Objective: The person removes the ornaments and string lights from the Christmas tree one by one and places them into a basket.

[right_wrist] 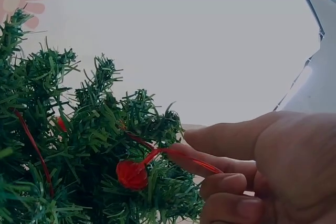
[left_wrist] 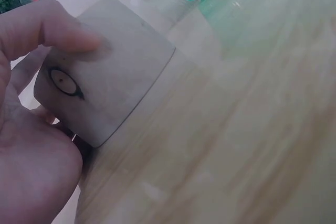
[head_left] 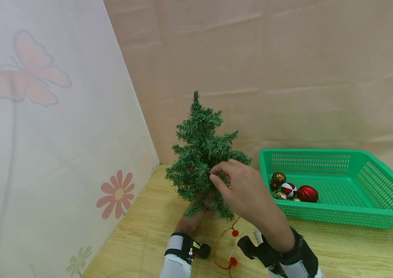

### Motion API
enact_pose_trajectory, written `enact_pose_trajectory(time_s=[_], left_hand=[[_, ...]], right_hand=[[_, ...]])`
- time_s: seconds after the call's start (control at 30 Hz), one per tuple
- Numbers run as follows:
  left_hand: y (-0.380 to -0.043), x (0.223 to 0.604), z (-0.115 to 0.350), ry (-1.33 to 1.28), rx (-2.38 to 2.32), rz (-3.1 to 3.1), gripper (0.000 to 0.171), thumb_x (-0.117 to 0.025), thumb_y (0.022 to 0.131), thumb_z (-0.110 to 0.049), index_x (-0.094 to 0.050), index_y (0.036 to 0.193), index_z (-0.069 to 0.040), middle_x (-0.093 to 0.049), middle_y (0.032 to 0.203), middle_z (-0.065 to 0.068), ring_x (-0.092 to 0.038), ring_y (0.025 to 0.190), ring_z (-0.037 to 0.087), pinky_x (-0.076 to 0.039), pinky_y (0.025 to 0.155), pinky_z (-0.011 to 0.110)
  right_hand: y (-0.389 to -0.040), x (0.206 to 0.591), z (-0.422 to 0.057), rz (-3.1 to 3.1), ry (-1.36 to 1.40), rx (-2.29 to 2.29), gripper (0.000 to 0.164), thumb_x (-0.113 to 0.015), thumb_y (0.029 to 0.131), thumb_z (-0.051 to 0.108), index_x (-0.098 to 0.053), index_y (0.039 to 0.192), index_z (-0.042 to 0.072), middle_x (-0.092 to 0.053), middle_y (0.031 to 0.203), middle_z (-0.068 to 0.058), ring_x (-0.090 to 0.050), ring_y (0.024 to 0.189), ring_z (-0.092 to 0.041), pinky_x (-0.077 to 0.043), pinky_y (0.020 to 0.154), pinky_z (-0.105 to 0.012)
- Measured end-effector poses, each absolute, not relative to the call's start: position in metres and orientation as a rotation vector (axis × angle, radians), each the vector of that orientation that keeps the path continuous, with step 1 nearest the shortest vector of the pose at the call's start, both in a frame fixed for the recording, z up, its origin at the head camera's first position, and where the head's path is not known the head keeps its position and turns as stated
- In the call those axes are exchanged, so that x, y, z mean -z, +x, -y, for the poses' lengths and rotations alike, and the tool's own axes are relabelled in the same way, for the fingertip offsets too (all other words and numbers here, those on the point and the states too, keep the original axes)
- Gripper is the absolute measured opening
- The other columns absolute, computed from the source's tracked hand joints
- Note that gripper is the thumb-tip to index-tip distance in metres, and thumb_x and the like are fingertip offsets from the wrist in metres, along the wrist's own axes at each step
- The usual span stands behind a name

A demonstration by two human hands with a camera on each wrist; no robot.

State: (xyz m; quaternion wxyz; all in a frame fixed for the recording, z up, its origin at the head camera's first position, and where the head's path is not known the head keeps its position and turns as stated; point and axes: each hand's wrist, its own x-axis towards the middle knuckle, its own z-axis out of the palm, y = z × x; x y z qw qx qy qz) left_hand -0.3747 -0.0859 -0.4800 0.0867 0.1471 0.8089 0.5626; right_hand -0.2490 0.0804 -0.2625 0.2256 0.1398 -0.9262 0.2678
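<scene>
A small green artificial Christmas tree (head_left: 200, 146) stands on the table. Low behind its branches, my left hand (head_left: 188, 223) grips the pale tree base (left_wrist: 121, 77), thumb and fingers around its sides. My right hand (head_left: 246, 189) is at the tree's right side and pinches a red string (right_wrist: 191, 160) beside the branches. A red pompom (right_wrist: 132, 174) hangs from this string against the green needles. More of the string winds through the tree, partly hidden. Its loose end, with red pompoms (head_left: 233, 261), trails down onto the table between my wrists.
To the right is a green plastic basket (head_left: 335, 214) with slotted walls. In its left corner lie several ornaments, among them a shiny red bauble (head_left: 307, 194) and a red-and-white ball (head_left: 288, 190). A white printed panel (head_left: 78, 116) stands at the left, a beige cloth (head_left: 287, 77) behind.
</scene>
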Motion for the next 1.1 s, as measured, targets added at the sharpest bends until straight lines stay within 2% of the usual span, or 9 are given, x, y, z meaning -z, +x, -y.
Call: enact_pose_trajectory(time_s=[0.23, 0.33, 0.47, 0.6, 0.67, 0.8, 0.9, 1.0, 1.1], left_hand=[[-0.3737, 0.4830, 0.0920, 0.626, -1.563, -2.563, 0.067, -0.064, 0.095, -0.028, -0.037, 0.155, -0.018, -0.044, 0.155, 0.008, -0.037, 0.146, 0.032, -0.030, 0.117, 0.056], [-0.3755, 0.4834, 0.0916, 0.657, -1.574, -2.567, 0.069, -0.069, 0.092, -0.029, -0.039, 0.154, -0.020, -0.046, 0.155, 0.004, -0.039, 0.146, 0.029, -0.031, 0.118, 0.053], [-0.3754, 0.4832, 0.0925, 0.718, -1.575, -2.558, 0.060, -0.065, 0.096, -0.021, -0.043, 0.151, -0.017, -0.048, 0.153, 0.004, -0.041, 0.144, 0.029, -0.033, 0.117, 0.053], [-0.3756, 0.4812, 0.0920, 0.711, -1.577, -2.535, 0.055, -0.064, 0.095, -0.024, -0.048, 0.148, -0.022, -0.050, 0.151, 0.001, -0.044, 0.142, 0.027, -0.035, 0.116, 0.051], [-0.3755, 0.4806, 0.0926, 0.693, -1.596, -2.508, 0.058, -0.065, 0.094, -0.026, -0.046, 0.149, -0.024, -0.049, 0.151, 0.000, -0.043, 0.142, 0.026, -0.035, 0.116, 0.051], [-0.3744, 0.4823, 0.0948, 0.750, -1.578, -2.525, 0.063, -0.064, 0.097, -0.023, -0.038, 0.154, -0.020, -0.043, 0.156, 0.006, -0.039, 0.145, 0.030, -0.034, 0.116, 0.052], [-0.3761, 0.4850, 0.0945, 0.832, -1.556, -2.561, 0.060, -0.063, 0.098, -0.020, -0.040, 0.153, -0.017, -0.046, 0.153, 0.007, -0.043, 0.141, 0.028, -0.038, 0.114, 0.044], [-0.3793, 0.4875, 0.0931, 0.851, -1.544, -2.587, 0.057, -0.064, 0.097, -0.022, -0.044, 0.150, -0.022, -0.053, 0.148, 0.002, -0.050, 0.134, 0.021, -0.043, 0.109, 0.036], [-0.3809, 0.4891, 0.0932, 0.801, -1.541, -2.584, 0.056, -0.065, 0.096, -0.026, -0.045, 0.148, -0.030, -0.053, 0.147, -0.003, -0.051, 0.133, 0.018, -0.043, 0.108, 0.037]], right_hand=[[-0.2483, 0.2628, -0.0806, 2.568, 0.375, -0.734, 0.007, -0.068, 0.095, 0.026, -0.073, 0.098, 0.022, -0.055, 0.081, 0.003, -0.044, 0.067, -0.011, -0.038, 0.058, -0.027], [-0.2486, 0.2627, -0.0807, 2.584, 0.370, -0.716, 0.006, -0.069, 0.095, 0.026, -0.072, 0.097, 0.021, -0.053, 0.081, 0.002, -0.044, 0.067, -0.011, -0.038, 0.058, -0.027], [-0.2494, 0.2624, -0.0806, 2.604, 0.349, -0.672, 0.007, -0.070, 0.093, 0.026, -0.073, 0.097, 0.021, -0.060, 0.087, 0.001, -0.047, 0.067, -0.010, -0.041, 0.061, -0.028], [-0.2496, 0.2624, -0.0808, 2.620, 0.336, -0.622, 0.008, -0.071, 0.093, 0.027, -0.075, 0.097, 0.021, -0.064, 0.088, 0.002, -0.049, 0.064, -0.009, -0.042, 0.059, -0.028], [-0.2497, 0.2626, -0.0806, 2.619, 0.340, -0.605, 0.009, -0.070, 0.093, 0.028, -0.075, 0.097, 0.022, -0.065, 0.087, 0.003, -0.049, 0.062, -0.009, -0.041, 0.058, -0.027], [-0.2498, 0.2633, -0.0809, 2.600, 0.355, -0.581, 0.008, -0.068, 0.095, 0.027, -0.075, 0.096, 0.022, -0.064, 0.083, 0.005, -0.050, 0.063, -0.008, -0.041, 0.057, -0.027], [-0.2497, 0.2643, -0.0811, 2.584, 0.369, -0.603, 0.007, -0.067, 0.095, 0.023, -0.073, 0.095, 0.020, -0.063, 0.084, 0.005, -0.056, 0.068, -0.009, -0.044, 0.060, -0.028], [-0.2498, 0.2650, -0.0813, 2.588, 0.389, -0.629, 0.006, -0.066, 0.096, 0.020, -0.071, 0.095, 0.018, -0.064, 0.087, 0.004, -0.059, 0.074, -0.010, -0.047, 0.064, -0.030], [-0.2500, 0.2650, -0.0808, 2.604, 0.399, -0.639, 0.006, -0.064, 0.097, 0.020, -0.070, 0.095, 0.018, -0.065, 0.089, 0.004, -0.060, 0.075, -0.011, -0.048, 0.065, -0.031]])
